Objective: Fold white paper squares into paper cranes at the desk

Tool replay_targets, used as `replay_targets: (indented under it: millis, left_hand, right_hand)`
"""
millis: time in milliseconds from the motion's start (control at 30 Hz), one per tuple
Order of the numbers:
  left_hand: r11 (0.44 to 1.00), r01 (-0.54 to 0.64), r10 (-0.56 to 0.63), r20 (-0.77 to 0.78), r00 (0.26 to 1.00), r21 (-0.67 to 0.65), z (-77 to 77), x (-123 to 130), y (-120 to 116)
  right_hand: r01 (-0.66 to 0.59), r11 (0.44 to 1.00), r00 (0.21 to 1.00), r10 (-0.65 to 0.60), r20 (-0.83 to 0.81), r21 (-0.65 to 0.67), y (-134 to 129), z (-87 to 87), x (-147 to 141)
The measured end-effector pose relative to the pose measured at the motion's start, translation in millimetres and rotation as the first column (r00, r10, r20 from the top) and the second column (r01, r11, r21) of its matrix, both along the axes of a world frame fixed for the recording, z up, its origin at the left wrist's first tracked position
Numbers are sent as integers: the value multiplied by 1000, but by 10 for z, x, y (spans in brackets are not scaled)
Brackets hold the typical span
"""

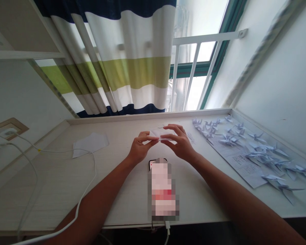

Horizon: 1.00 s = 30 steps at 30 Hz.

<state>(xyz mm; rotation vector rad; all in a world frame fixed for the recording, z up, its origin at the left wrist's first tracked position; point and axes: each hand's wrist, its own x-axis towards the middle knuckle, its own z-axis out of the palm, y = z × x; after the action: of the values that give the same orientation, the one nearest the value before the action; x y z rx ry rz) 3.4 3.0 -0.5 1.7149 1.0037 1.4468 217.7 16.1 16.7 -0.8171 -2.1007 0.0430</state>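
A small piece of folded white paper (156, 133) is held up between both hands, above the middle of the desk. My left hand (142, 145) pinches its left side between thumb and fingers. At the right side of the paper, my right hand (178, 140) grips it with thumb and forefinger, the other fingers curved over the top. The fingers partly cover the paper, and its exact folds are too small to tell. Just below the hands lies a phone (163, 190), its screen blurred out, with a cable plugged into its near end.
Several folded paper cranes (229, 139) and a printed sheet (241, 166) lie on the desk (127, 190) at the right. Loose white sheets (90, 144) rest at the left. A white cable (94, 166) crosses the left side from a wall socket. A curtain (132, 71) hangs behind.
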Motion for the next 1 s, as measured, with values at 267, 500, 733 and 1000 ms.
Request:
replay_targets:
  millis: [267,500,733,1000]
  left_hand:
    - [997,-64,68,-124,990,35,26,9,-21]
    - [976,-183,188,30,982,-118,-24,-106,92]
    - [948,-45,145,301,942,-316,-81,-87,178]
    - [927,188,-81,317,945,-326,-43,182,-32]
  right_hand:
    - [-10,1000,1000,9,24,12,3,-26,-2]
    - [65,967,984,-103,-145,-247,123,-32,149]
    - [-137,760,960,-56,-275,-635,15,-20,13]
    - [-458,665,775,-25,-631,-590,-23,-61,-138]
